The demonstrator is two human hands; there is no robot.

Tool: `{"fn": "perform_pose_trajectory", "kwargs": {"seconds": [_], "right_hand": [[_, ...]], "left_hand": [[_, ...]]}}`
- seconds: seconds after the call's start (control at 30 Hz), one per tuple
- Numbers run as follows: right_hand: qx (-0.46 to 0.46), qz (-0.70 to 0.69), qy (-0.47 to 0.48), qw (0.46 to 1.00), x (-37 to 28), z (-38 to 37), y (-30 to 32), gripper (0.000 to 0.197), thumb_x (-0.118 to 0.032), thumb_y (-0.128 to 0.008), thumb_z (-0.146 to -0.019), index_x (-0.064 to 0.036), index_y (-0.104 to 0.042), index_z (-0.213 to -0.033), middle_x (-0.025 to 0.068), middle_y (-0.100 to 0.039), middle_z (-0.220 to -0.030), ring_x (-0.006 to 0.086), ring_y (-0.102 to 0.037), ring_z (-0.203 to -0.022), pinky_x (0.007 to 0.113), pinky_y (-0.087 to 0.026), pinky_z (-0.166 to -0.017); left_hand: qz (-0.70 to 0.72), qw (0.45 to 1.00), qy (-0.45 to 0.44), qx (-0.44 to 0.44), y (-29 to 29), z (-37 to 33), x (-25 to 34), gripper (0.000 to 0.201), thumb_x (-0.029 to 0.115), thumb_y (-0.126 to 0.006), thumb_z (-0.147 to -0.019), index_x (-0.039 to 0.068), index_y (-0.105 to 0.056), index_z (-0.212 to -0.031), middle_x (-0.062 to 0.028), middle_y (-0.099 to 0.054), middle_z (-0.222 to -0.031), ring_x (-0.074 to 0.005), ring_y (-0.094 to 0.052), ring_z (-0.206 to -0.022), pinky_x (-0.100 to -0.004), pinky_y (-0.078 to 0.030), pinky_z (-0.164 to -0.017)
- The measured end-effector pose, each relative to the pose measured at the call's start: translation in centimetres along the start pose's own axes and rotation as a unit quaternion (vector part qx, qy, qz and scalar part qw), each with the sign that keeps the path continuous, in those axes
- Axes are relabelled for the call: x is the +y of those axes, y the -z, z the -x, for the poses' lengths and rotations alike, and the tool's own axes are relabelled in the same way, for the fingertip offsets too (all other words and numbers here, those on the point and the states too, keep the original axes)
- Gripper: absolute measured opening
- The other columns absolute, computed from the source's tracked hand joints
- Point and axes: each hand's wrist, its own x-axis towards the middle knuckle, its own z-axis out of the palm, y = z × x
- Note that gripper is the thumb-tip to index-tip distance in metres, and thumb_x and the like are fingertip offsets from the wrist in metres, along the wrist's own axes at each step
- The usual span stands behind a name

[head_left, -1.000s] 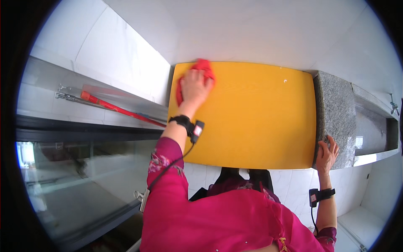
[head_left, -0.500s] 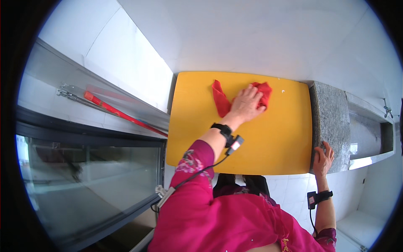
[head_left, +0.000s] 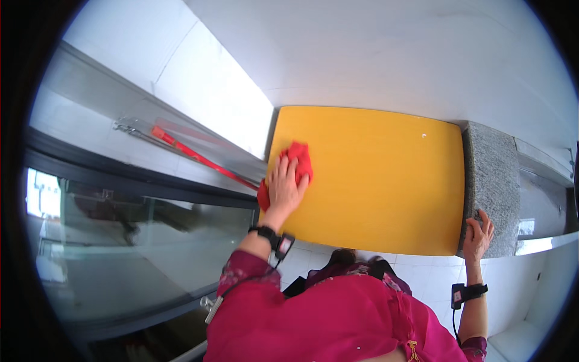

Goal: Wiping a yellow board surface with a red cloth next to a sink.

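A crumpled red cloth (head_left: pixel 301 160) lies at the left side of the yellow tabletop (head_left: pixel 377 187). My left hand (head_left: pixel 286 188) presses down over it with bent fingers gripping it, and part of the cloth bulges out at the table's left edge. Far to the right, my right hand (head_left: pixel 477 236) rests against the near part of the grey stone ledge (head_left: pixel 496 175). Its fingers are bent and somewhat apart, and I see nothing held in them. Each wrist wears a black band with a small box.
A small white bit (head_left: pixel 423 136) lies near the tabletop's far right corner. Beyond the stone ledge is a sink basin (head_left: pixel 540 202) with a tap. On the left, a red pole (head_left: pixel 205 161) leans along the sill above a dark-framed glass pane (head_left: pixel 151 241). Pale walls rise behind.
My left hand has swept the red cloth leftward and nearer, from the far middle of the tabletop to its left edge. My right hand stays on the stone ledge. The view has shifted slightly.
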Motion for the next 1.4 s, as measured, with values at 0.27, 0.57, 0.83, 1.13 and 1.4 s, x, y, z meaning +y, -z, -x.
{"fn": "perform_pose_trajectory", "kwargs": {"seconds": [0.27, 0.57, 0.83, 1.13, 1.4], "right_hand": [[-0.009, 0.014, 0.005, 1.000, 0.0, 0.3, 0.3, 0.018, -0.007, -0.058, -0.077, -0.0135, -0.064, -0.093, 0.0059, -0.049, -0.126, 0.0309, -0.041, -0.118, 0.045, -0.031, -0.098], [-0.004, 0.013, 0.020, 1.000, -1.0, -0.1, 0.2, 0.020, -0.009, -0.058, -0.076, -0.0148, -0.064, -0.095, 0.0057, -0.047, -0.126, 0.0305, -0.041, -0.117, 0.044, -0.033, -0.095], [-0.007, -0.015, 0.017, 1.000, -0.2, 0.0, -0.1, 0.020, -0.009, -0.059, -0.075, -0.0151, -0.064, -0.093, 0.0056, -0.048, -0.126, 0.0300, -0.040, -0.119, 0.044, -0.032, -0.097], [0.007, -0.049, 0.000, 0.999, -1.1, -0.1, 0.7, 0.019, -0.007, -0.059, -0.075, -0.0136, -0.065, -0.091, 0.0058, -0.050, -0.123, 0.0300, -0.043, -0.116, 0.044, -0.034, -0.094], [0.031, -0.058, 0.009, 0.998, -1.7, -0.4, 0.7, 0.016, -0.008, -0.059, -0.073, -0.0136, -0.064, -0.088, 0.0052, -0.052, -0.120, 0.0304, -0.044, -0.114, 0.044, -0.035, -0.091]], "left_hand": [[-0.007, 0.999, 0.048, 0.010, 1.4, 6.0, -1.7, 0.056, 0.037, -0.056, -0.083, 0.003, -0.046, -0.127, -0.0213, -0.038, -0.134, -0.0396, -0.031, -0.129, -0.0511, -0.029, -0.101], [-0.058, 0.963, 0.258, 0.054, -2.1, -3.2, 3.5, 0.059, 0.046, -0.046, -0.087, 0.003, -0.043, -0.127, -0.0190, -0.036, -0.137, -0.0375, -0.029, -0.130, -0.0503, -0.027, -0.103], [0.167, 0.947, -0.267, -0.059, -1.1, 6.9, 20.8, 0.056, 0.039, -0.059, -0.079, 0.005, -0.050, -0.122, -0.0171, -0.044, -0.130, -0.0364, -0.032, -0.128, -0.0520, -0.031, -0.101], [-0.017, 0.999, 0.025, -0.016, -1.1, 0.6, 5.8, 0.057, 0.043, -0.049, -0.087, 0.007, -0.044, -0.130, -0.0188, -0.037, -0.137, -0.0379, -0.031, -0.130, -0.0521, -0.029, -0.102], [0.012, 0.994, -0.054, 0.092, -7.3, -7.0, 20.6, 0.051, 0.042, -0.049, -0.085, 0.007, -0.049, -0.122, -0.0177, -0.044, -0.126, -0.0376, -0.033, -0.126, -0.0568, -0.034, -0.094]]}}
